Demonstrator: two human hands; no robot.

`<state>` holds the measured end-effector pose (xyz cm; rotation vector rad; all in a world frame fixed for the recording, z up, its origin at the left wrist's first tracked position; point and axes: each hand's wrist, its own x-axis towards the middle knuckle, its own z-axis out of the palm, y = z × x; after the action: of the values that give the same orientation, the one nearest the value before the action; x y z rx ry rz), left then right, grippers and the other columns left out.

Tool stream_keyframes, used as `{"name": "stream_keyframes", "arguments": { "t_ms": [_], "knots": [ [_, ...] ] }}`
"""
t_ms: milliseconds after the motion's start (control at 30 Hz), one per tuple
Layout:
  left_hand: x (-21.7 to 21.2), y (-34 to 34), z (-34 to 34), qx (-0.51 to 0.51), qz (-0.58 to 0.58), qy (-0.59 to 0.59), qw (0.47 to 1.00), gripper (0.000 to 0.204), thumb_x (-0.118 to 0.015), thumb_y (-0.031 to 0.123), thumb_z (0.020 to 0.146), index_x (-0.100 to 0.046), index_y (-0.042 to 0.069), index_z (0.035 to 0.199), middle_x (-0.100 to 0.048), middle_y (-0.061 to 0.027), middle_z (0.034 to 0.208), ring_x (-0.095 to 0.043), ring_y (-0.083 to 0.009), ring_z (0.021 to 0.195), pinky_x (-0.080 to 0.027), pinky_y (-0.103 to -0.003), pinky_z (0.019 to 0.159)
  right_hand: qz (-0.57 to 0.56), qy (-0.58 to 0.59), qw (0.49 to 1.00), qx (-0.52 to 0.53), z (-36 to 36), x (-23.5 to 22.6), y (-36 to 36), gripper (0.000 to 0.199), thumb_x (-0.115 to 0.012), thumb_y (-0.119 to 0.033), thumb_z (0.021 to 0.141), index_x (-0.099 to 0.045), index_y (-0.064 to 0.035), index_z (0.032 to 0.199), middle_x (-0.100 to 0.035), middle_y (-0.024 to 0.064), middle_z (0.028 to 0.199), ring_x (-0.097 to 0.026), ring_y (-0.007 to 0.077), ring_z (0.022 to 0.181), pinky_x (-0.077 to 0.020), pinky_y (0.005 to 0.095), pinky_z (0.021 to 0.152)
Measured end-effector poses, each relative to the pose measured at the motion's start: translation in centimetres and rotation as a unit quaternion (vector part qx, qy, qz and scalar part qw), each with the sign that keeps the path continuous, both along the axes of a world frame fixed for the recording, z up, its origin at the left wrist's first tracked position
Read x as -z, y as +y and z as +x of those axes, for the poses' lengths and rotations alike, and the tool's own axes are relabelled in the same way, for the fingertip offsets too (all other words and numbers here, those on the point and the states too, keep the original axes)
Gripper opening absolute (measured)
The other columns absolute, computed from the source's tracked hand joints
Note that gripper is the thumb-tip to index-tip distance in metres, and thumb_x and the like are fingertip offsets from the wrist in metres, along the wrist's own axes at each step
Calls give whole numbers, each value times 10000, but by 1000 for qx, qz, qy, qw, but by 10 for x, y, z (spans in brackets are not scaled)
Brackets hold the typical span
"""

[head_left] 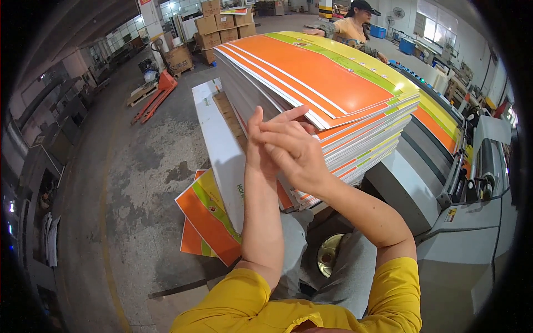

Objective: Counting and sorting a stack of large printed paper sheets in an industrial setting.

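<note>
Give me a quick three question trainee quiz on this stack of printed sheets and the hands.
1. True or false: both hands are pressed together in front of the stack of printed sheets.
2. The top sheet is mostly: A blue, B orange, C black?
3. What orange machine stands on the floor at upper left?

Key: 1 true. 2 B. 3 a pallet jack.

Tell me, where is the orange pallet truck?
In the head view, the orange pallet truck stands on the grey floor at the upper left, beside a wooden pallet and in front of stacked cardboard boxes.
</note>
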<state>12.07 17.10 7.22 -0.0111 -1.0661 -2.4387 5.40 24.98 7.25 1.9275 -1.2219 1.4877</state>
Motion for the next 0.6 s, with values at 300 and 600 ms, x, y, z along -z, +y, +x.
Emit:
{"name": "stream_keyframes", "arguments": {
  "t_ms": [300,600],
  "knots": [
    [-13,10,6,-89,-20,-133,987,870,-274,695,806,-533,-64,1142,-632,-112,871,-612,-170,809,-486,-272,735,126,-250,956,-88,0,1,2,244,-470,-82,875,-592,-24,1078,-629,99,863,-581,162,754,-457,270,676],
    [14,-1,-8,-55,-78,50,994,848,-287,686,808,-522,-47,1164,-609,-103,986,-589,-161,895,-466,-280,783,165,-193,966,-45,-3,-10,9,229,-486,-91,855,-601,-17,1039,-625,110,845,-576,188,769,-453,288,678]
  ]
}}
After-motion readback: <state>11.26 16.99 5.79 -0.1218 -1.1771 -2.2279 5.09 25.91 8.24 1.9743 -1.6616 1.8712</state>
